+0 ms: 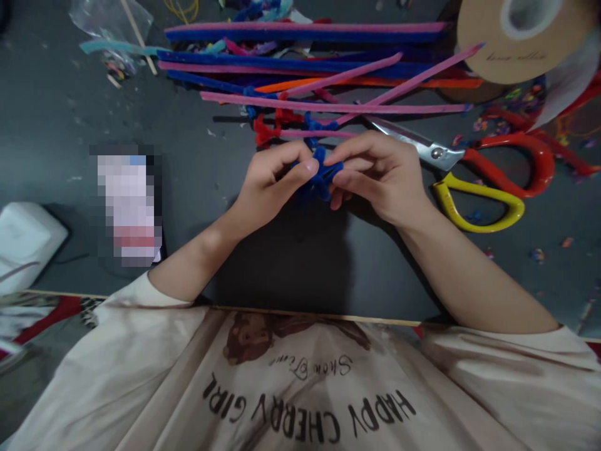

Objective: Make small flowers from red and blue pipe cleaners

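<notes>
Between my two hands is a blue pipe cleaner flower point(321, 181), bent into several small loops. My left hand point(277, 178) pinches it from the left, thumb pressed on the blue fuzz. From the right, my right hand point(375, 172) grips a loop between thumb and fingers. Just beyond my fingertips lie a red pipe cleaner piece point(265, 131) and a pink stem point(312, 133) with blue twists near it. Part of the blue shape is covered by my fingers.
Long pink and blue pipe cleaners point(305, 31) lie across the back. Open scissors point(439, 153) with red and yellow handles rest right of my hand. A cardboard spool point(483, 44) stands back right. At left are a blurred-out phone point(131, 207) and a white box-shaped device point(28, 244).
</notes>
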Available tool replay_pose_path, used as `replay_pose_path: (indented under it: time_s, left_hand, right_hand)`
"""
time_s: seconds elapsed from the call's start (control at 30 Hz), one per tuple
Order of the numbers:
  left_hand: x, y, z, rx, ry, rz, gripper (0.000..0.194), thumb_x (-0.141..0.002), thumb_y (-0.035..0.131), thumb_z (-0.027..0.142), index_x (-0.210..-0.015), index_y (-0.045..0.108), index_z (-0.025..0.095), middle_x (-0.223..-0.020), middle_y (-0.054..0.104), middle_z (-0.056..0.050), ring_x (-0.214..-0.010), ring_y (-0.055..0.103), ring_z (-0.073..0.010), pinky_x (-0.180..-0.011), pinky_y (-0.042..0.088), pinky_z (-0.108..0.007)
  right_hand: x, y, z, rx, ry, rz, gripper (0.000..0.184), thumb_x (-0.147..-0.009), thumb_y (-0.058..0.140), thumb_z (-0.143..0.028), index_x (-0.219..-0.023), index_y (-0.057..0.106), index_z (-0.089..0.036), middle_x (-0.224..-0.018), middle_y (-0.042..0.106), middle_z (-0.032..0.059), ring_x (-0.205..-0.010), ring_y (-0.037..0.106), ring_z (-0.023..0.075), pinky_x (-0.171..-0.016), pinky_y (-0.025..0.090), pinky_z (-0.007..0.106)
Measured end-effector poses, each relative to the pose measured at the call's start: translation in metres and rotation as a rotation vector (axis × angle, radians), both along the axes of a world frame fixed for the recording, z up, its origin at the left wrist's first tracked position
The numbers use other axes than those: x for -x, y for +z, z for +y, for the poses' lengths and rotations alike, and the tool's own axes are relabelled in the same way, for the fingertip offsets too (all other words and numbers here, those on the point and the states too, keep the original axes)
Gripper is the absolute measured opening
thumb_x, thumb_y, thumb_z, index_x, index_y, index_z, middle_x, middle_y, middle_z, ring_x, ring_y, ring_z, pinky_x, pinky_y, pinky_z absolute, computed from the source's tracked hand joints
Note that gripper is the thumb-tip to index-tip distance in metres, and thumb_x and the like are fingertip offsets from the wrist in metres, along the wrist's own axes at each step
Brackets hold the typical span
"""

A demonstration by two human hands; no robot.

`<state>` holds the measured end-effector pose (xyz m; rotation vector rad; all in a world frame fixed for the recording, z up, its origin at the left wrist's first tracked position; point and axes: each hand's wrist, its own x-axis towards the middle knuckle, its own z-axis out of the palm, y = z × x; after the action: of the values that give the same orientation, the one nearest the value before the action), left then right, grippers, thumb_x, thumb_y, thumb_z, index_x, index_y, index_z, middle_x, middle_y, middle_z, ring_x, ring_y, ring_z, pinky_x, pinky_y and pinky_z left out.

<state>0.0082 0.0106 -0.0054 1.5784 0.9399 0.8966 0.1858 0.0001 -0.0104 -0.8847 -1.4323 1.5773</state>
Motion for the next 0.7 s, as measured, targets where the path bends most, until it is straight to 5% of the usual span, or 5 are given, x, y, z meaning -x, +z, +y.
replay_pose_path:
  time_s: [0.37,0.7]
  left_hand:
    - [0.0035,0.0017,-0.0026,0.060,-0.069,0.007,0.039,-0.085,0.052,0.047,-0.059,0.049,0.017,-0.050,0.042,0.004,-0.045,0.037,-0.0034,-0.043,0.031,-0.020]
    - [0.0000,-0.0004,-0.0026,0.037,0.000,0.013,0.033,-0.086,0.049,0.046,-0.069,0.051,0.018,-0.061,0.051,0.003,-0.052,0.044,-0.0039,-0.049,0.034,-0.019]
  right_hand:
    - [-0.0013,-0.0026,0.0002,0.079,0.029,0.071,0.018,-0.079,0.066,-0.033,-0.088,0.064,-0.017,-0.065,0.068,-0.0048,-0.053,0.063,0.0056,-0.050,0.052,0.016]
    - [0.0010,-0.0007,-0.0011,0.012,0.019,0.006,0.013,-0.079,0.065,-0.029,-0.083,0.066,-0.017,-0.076,0.068,-0.0023,-0.061,0.064,0.0049,-0.052,0.053,0.015]
